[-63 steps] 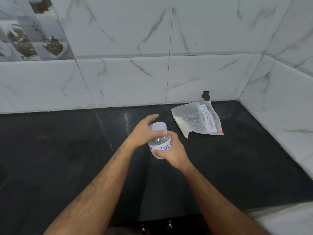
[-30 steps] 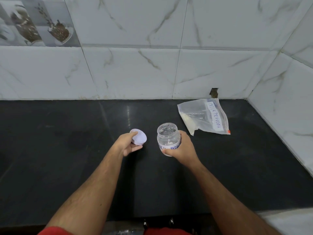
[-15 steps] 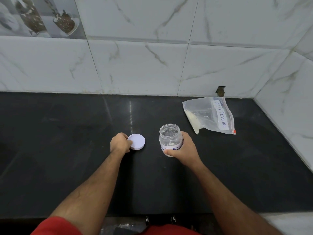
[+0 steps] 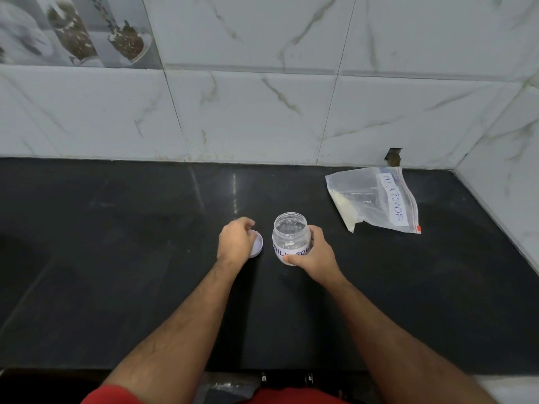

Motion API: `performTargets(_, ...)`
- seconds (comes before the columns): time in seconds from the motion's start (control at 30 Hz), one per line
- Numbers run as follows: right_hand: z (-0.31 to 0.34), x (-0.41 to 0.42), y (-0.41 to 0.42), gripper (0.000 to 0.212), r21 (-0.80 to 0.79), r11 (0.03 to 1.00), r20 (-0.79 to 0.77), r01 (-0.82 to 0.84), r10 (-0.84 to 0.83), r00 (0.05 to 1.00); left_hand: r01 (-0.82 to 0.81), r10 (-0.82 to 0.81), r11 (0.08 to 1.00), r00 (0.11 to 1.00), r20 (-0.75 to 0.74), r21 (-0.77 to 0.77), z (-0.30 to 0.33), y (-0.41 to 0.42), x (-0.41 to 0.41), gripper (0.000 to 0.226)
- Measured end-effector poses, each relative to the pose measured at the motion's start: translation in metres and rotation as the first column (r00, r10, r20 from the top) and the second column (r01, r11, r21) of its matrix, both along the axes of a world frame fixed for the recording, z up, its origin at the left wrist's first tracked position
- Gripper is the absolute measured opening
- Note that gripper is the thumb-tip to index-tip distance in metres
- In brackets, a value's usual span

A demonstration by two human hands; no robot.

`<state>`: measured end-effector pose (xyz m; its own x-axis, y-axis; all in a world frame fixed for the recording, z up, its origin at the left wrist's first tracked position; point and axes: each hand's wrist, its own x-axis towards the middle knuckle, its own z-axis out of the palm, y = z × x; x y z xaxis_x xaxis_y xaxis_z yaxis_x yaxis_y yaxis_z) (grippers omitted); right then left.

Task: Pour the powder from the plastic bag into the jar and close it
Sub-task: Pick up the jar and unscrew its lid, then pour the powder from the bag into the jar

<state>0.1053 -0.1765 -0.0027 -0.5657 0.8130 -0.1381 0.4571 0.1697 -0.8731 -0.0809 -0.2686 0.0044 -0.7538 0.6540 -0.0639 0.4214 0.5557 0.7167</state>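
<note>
A: The lid (image 4: pixel 256 243) has come off the jar (image 4: pixel 291 237) and gone down on the tabletop (image 4: pixel 116 258) since a couple of seconds ago, and now our left hand (image 4: pixel 235 243) covers most of it.

B: Yes, our fingers curl over the lid's top, the white disc just peeking out on the right. We can't tell if they grip it or only rest there.

A: We park it just beside the jar, we reckon, so it's handy for closing later.

B: Meanwhile our right hand (image 4: pixel 313 253) is wrapped round the jar, thumb across the handwritten label, holding it upright on the tabletop.

A: That steadies it. The mouth is open and facing up, and the jar looks empty through the clear wall.

B: And the powder? In the plastic bag (image 4: pixel 376 199), lying flat toward the back right corner, well apart from both hands.

A: White powder sits heaped in its left corner, label strip near the seal edge. Whether the seal is closed, we can't make out.

B: So pouring is not yet begun. We judge the next move is a reach for that bag, likely with the left hand once it lets go.
</note>
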Motion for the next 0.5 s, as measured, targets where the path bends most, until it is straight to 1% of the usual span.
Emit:
performTargets(0.13, -0.002, -0.016, 0.002, 0.084, -0.037, 0.999, -0.027, -0.027, 0.026, 0.999, 0.081, -0.095, 0.993, 0.976, 0.198, 0.081, 0.004, 0.006, 0.016, 0.029)
performTargets(0.23, -0.002, -0.021, 0.003, 0.087, -0.056, 0.998, -0.021, -0.041, 0.04, 0.999, 0.062, -0.095, 0.99, 0.957, 0.276, 0.128, 0.001, 0.004, 0.019, 0.026)
performTargets(0.4, -0.002, -0.021, 0.006, 0.087, -0.069, 0.995, 0.012, -0.077, 0.078, 0.997, 0.045, -0.088, 0.987, 0.951, 0.295, 0.152, -0.001, -0.001, 0.022, 0.026)
performTargets(0.5, -0.005, -0.017, 0.011, 0.099, -0.066, 0.993, 0.042, -0.094, 0.097, 0.994, 0.011, -0.055, 0.986, 0.964, 0.26, 0.169, 0.001, 0.0, 0.024, 0.032)
